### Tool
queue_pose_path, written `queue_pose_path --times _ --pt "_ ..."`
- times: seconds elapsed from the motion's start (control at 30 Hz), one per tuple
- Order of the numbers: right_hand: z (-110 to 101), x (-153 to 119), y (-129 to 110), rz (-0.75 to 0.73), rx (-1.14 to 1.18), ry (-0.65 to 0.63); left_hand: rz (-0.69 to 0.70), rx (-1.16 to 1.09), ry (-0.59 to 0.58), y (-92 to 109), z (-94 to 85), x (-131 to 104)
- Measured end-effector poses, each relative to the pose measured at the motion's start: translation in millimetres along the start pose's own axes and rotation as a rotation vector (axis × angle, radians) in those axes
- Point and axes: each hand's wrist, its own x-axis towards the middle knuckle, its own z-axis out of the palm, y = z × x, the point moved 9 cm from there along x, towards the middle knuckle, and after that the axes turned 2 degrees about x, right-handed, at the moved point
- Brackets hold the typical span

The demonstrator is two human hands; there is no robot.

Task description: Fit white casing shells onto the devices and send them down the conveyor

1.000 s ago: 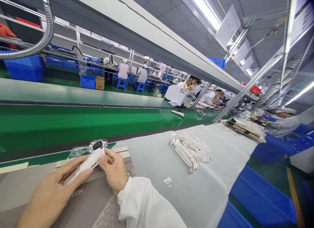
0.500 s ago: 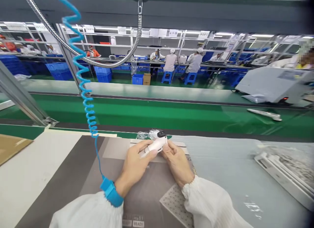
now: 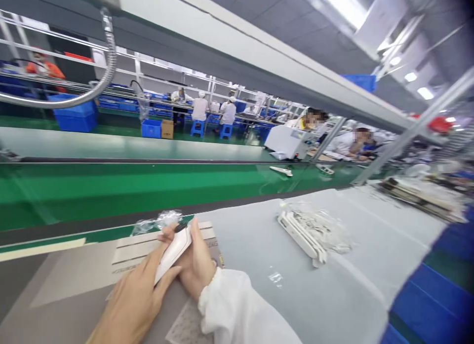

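Observation:
A white handheld device [image 3: 173, 255] with a black end piece [image 3: 181, 227] is held at a slant between my two hands, above the brown-grey printed sheet. My left hand [image 3: 137, 289] wraps the device's lower left side, with the thumb along its near edge. Around the upper right side closes my right hand [image 3: 198, 265], its fingers partly behind the device. The device's exact kind cannot be made out. Just beyond my hands lies crumpled clear plastic [image 3: 163, 219]. A dotted pale sheet [image 3: 188, 326] shows beside my right sleeve.
Long white plastic parts [image 3: 301, 240] and clear bags [image 3: 329, 230] lie on the grey table cover [image 3: 252, 250] to the right. A green conveyor [image 3: 111, 186] runs behind, carrying a white part [image 3: 281, 171]. Beyond it stands a grey-white machine [image 3: 285, 141]. Other people sit farther off.
My view has swung to the right, bringing the white parts on the right further in. The device now points more steeply, and my hands have shifted their hold on it.

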Motion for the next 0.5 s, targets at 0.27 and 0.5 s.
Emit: queue_pose_path --times 0.27,0.5 --pt "-2 0 9 0.104 0.177 0.102 0.149 0.480 -0.026 11 19.0 -6" --pt "-14 -1 11 0.170 0.145 0.194 0.305 0.385 0.017 23 14.3 -9"
